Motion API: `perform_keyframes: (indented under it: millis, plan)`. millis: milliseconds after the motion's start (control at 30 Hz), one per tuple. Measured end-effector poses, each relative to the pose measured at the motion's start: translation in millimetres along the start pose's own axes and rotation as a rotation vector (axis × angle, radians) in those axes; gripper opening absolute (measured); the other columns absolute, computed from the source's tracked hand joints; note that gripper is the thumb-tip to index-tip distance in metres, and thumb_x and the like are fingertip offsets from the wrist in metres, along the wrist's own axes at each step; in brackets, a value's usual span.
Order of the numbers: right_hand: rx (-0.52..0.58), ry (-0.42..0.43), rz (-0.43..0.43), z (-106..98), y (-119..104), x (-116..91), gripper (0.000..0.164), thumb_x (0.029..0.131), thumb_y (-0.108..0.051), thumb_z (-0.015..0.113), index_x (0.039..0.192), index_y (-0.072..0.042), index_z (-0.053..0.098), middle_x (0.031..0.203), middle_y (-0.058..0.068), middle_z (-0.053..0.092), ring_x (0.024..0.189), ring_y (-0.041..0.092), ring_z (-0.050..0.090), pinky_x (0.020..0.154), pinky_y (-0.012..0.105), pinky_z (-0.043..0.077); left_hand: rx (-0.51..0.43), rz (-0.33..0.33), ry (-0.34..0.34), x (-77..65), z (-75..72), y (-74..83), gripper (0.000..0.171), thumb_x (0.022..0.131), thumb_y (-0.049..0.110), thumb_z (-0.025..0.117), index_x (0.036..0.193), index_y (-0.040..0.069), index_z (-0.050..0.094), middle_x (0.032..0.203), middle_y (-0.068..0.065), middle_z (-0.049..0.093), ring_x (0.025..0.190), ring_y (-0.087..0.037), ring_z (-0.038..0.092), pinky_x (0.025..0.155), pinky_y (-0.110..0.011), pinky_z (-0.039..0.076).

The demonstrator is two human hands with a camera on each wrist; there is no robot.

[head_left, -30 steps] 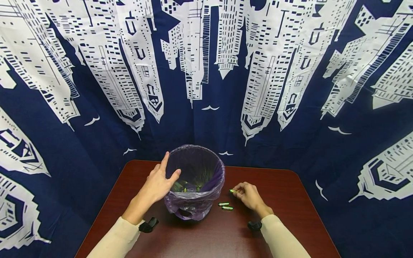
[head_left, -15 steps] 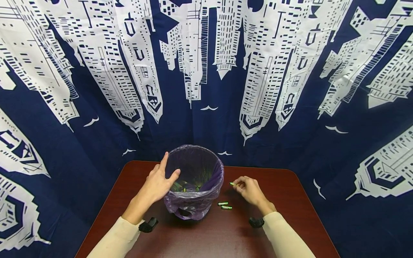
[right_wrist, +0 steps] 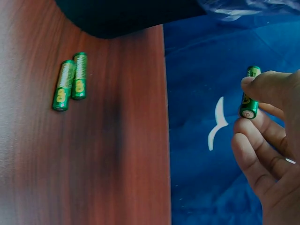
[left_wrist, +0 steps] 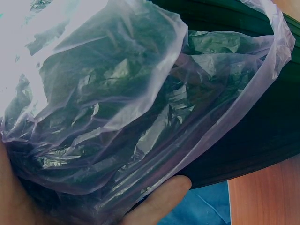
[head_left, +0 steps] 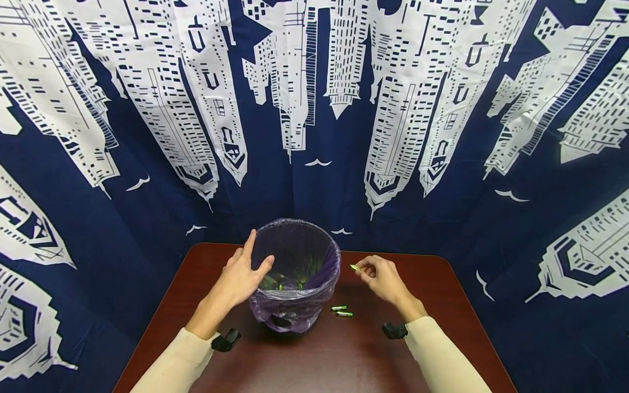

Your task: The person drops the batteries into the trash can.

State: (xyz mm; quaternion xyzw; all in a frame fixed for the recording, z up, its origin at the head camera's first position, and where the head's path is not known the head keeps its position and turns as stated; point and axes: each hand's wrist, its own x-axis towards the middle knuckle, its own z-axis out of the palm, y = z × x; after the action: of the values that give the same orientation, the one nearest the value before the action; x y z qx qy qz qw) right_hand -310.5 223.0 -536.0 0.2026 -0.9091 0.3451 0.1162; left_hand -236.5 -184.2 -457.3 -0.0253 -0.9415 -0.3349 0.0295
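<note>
Pinched between the thumb and fingers of my right hand (head_left: 388, 278) is a green AA-type battery (right_wrist: 250, 93), raised above the table to the right of the bin. My left hand (head_left: 241, 278) lies against the left side of a dark bin (right_wrist: 126, 16) lined with a purple translucent bag (head_left: 295, 308). Its index finger and thumb are spread and fairly straight at the rim; the left wrist view shows a fingertip (left_wrist: 176, 187) along the bin's outer side. Through the bin's mouth, green batteries (head_left: 300, 286) show at the bottom. Two more batteries (right_wrist: 70, 82) lie side by side on the table.
The reddish-brown wooden table (head_left: 393, 349) ends just behind the bin. Beyond it hangs a navy cloth (head_left: 295, 191) printed with white buildings and birds. Black wrist cameras (head_left: 395, 330) sit at both cuffs.
My right hand has lifted the battery up and away from the table, moving slightly farther back. The left hand stays at the bin, and the two batteries on the table lie as before.
</note>
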Motion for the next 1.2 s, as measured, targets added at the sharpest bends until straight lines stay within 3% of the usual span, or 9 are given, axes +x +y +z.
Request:
perform_keyframes:
  millis: [700,933,1200]
  plan:
    - [-0.003,0.07,-0.099,-39.5,-38.0,17.3,0.015,0.098,-0.002,0.092,0.11,-0.007,0.085,0.097,0.003,0.079,0.08,0.009,0.071,0.072,0.019,0.061,-0.001,-0.009,-0.003,-0.4,-0.3,1.6,0.1,0.116,0.061,0.058,0.19,0.019,0.005,0.178,-0.039,0.042,0.158,-0.066,0.054,0.129,-0.082,0.044]
    - [-0.003,0.1,-0.151,-49.2,-51.7,22.8,0.017,0.098,-0.001,0.092,0.112,-0.006,0.086,0.096,0.004,0.08,0.08,0.011,0.072,0.073,0.033,0.068,-0.003,-0.01,-0.001,-3.6,1.4,1.8,0.101,0.116,0.061,0.06,0.19,0.019,0.006,0.178,-0.039,0.042,0.158,-0.065,0.055,0.128,-0.082,0.045]
    - [-0.007,0.118,-0.223,-58.9,-70.3,34.9,0.02,0.099,0.0,0.091,0.117,-0.005,0.085,0.096,0.005,0.08,0.081,0.012,0.073,0.073,0.023,0.064,0.001,-0.008,0.001,-3.5,0.2,2.7,0.1,0.116,0.061,0.059,0.19,0.018,0.007,0.179,-0.039,0.042,0.157,-0.067,0.054,0.127,-0.084,0.044]
